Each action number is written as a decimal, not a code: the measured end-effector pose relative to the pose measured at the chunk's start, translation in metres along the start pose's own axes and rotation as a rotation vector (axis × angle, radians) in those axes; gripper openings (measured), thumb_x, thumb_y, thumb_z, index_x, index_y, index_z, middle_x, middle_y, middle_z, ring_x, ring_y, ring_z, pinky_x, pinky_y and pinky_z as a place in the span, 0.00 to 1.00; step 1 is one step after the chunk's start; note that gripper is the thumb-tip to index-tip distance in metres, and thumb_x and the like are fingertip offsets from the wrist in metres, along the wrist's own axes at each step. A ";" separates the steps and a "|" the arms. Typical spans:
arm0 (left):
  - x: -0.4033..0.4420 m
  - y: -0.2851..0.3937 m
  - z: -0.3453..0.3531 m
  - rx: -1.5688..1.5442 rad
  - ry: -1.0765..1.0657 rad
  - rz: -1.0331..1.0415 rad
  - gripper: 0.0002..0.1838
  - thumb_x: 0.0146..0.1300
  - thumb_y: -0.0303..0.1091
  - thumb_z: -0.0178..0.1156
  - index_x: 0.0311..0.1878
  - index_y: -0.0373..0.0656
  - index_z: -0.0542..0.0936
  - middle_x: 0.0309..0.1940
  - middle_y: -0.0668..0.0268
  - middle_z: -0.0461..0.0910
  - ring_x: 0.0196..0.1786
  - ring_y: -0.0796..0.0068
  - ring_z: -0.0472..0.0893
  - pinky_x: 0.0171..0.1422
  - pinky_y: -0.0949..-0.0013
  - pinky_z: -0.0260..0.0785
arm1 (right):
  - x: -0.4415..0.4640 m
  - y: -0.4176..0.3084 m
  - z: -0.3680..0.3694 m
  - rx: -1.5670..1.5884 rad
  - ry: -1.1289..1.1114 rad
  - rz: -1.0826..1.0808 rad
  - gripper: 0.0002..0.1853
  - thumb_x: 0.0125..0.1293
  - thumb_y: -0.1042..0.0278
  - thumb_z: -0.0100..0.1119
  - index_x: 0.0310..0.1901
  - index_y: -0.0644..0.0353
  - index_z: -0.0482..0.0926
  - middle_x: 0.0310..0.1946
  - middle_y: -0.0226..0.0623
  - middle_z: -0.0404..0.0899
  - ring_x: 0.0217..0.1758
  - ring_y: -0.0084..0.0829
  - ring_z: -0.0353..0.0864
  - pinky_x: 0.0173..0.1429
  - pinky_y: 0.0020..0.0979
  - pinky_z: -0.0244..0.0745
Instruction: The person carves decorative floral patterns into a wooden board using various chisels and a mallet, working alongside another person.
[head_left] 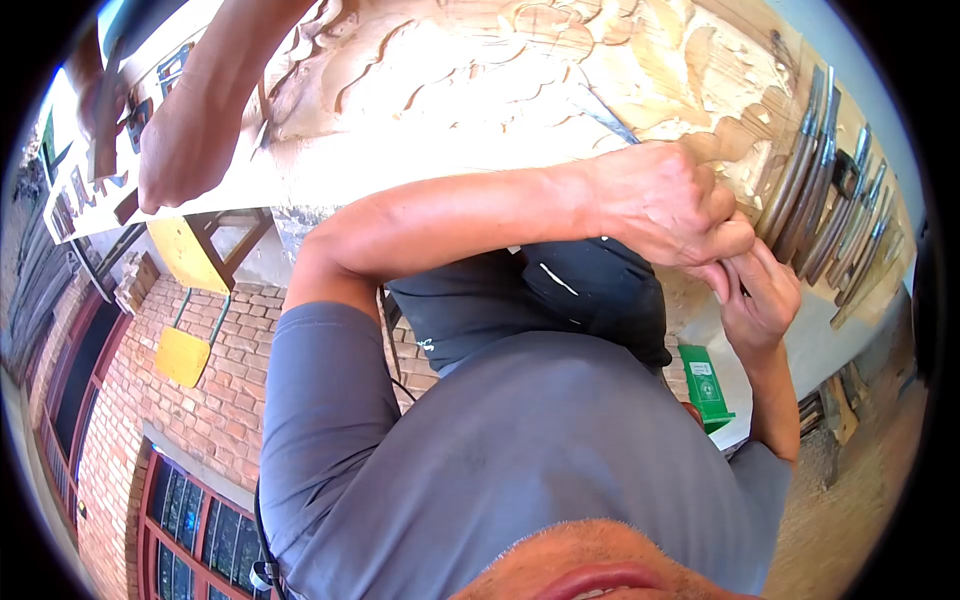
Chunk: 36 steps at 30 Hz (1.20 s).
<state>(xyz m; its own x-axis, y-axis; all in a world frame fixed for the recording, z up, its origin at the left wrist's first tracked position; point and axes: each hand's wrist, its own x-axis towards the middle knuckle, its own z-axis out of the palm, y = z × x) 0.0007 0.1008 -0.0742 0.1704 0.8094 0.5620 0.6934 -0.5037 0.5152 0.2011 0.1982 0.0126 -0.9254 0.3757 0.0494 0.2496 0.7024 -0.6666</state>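
Observation:
My left hand [680,205] is closed in a fist at the edge of the carved wooden panel [470,75]. A chisel [612,118] with a narrow bluish blade points from behind this fist toward the carving; its handle is hidden by my fingers. My right hand [765,290] meets the left one, its curled fingers touching the left fingers in line with the chisel's handle. Several carving tools [830,180] with wooden handles lie in a row just right of my hands.
Another person's hand [180,165] rests near the panel's left end, beside more tools. Wood chips [735,85] litter the carving. Below stand a yellow chair [185,355] on brick paving and a green bin [705,385]. My lap [540,300] is under the panel's edge.

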 end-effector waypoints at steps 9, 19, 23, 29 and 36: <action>-0.002 0.002 0.002 -0.013 -0.027 -0.086 0.32 0.75 0.69 0.61 0.35 0.45 0.75 0.22 0.67 0.75 0.25 0.64 0.85 0.28 0.59 0.78 | 0.005 0.005 0.002 -0.050 -0.023 -0.041 0.17 0.58 0.82 0.83 0.50 0.69 0.92 0.32 0.42 0.85 0.28 0.40 0.85 0.32 0.34 0.77; -0.002 -0.003 0.006 0.024 0.022 -0.146 0.30 0.76 0.67 0.62 0.36 0.46 0.76 0.23 0.66 0.76 0.24 0.64 0.85 0.26 0.59 0.77 | 0.020 0.016 0.003 -0.062 -0.040 -0.075 0.17 0.57 0.80 0.82 0.50 0.68 0.92 0.35 0.42 0.86 0.29 0.42 0.86 0.34 0.35 0.78; -0.001 -0.003 0.007 0.085 0.052 -0.147 0.30 0.76 0.69 0.62 0.36 0.48 0.75 0.25 0.69 0.75 0.26 0.67 0.83 0.28 0.64 0.74 | 0.025 0.012 -0.006 -0.103 -0.077 -0.119 0.17 0.58 0.81 0.81 0.49 0.68 0.92 0.35 0.42 0.87 0.30 0.41 0.88 0.33 0.35 0.79; 0.001 0.000 -0.007 0.280 0.365 0.080 0.28 0.77 0.68 0.62 0.43 0.49 0.79 0.29 0.75 0.69 0.27 0.78 0.72 0.31 0.70 0.59 | 0.045 -0.020 -0.030 -0.208 -0.051 -0.297 0.17 0.55 0.83 0.80 0.49 0.68 0.92 0.37 0.45 0.90 0.31 0.39 0.90 0.34 0.34 0.83; -0.007 -0.002 -0.003 0.014 0.237 0.157 0.28 0.74 0.68 0.66 0.42 0.49 0.79 0.29 0.74 0.70 0.28 0.77 0.76 0.31 0.68 0.66 | -0.019 -0.033 0.007 -0.053 0.077 0.050 0.21 0.66 0.89 0.75 0.60 0.68 0.92 0.39 0.45 0.91 0.34 0.34 0.91 0.38 0.31 0.83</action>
<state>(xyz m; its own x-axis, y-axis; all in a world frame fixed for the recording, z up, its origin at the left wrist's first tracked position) -0.0041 0.0953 -0.0771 0.1095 0.6279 0.7706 0.6816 -0.6117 0.4015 0.2090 0.1641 0.0285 -0.8872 0.4551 0.0759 0.3113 0.7117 -0.6298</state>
